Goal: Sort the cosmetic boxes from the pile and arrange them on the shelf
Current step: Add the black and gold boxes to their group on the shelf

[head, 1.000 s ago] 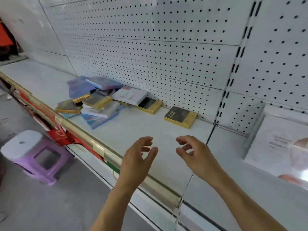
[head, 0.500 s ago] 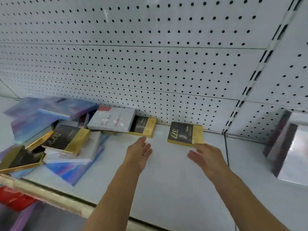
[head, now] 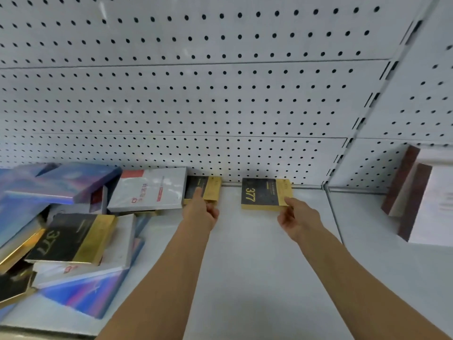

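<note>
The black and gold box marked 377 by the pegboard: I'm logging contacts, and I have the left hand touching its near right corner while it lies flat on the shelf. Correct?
Not quite. In the head view it is the right hand at the near right corner of the black and gold box marked 377, which lies flat on the white shelf. The left hand reaches a second black and gold box further left.

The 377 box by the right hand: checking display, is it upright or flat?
Flat: the 377 box lies face-up on the shelf, back edge near the pegboard.

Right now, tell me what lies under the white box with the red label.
Under the white box, one black-and-gold box sticks out at its right edge, touched by the left hand. Whatever else lies beneath is covered.
</note>
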A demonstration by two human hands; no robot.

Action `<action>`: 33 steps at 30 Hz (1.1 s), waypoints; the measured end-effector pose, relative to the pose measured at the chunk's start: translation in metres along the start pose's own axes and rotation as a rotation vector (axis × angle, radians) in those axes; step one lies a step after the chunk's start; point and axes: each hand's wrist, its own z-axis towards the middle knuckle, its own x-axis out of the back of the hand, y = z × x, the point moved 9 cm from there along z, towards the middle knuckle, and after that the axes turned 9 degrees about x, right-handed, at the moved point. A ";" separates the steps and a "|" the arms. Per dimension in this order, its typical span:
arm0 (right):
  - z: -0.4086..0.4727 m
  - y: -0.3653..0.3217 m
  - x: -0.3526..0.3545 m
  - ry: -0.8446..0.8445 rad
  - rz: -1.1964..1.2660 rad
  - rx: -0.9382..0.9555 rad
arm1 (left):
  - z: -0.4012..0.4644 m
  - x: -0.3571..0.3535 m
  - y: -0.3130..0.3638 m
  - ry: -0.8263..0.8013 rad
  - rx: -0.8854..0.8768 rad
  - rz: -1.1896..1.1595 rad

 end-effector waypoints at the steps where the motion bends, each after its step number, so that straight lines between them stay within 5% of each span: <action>1: 0.002 0.000 0.001 0.008 -0.044 0.022 | 0.002 0.002 0.001 0.007 -0.017 0.051; 12: -0.014 -0.011 -0.010 -0.053 -0.313 0.137 | -0.013 0.018 -0.002 -0.078 -0.186 0.438; 16: -0.031 -0.036 0.001 -0.088 -0.462 0.334 | -0.026 0.024 -0.004 -0.151 -0.215 0.433; 20: -0.049 -0.053 0.031 -0.124 -0.462 0.452 | -0.041 0.032 -0.030 -0.278 -0.203 0.388; 33: -0.101 -0.141 0.200 -0.059 -0.480 0.739 | -0.150 -0.026 -0.163 -0.420 -0.512 0.859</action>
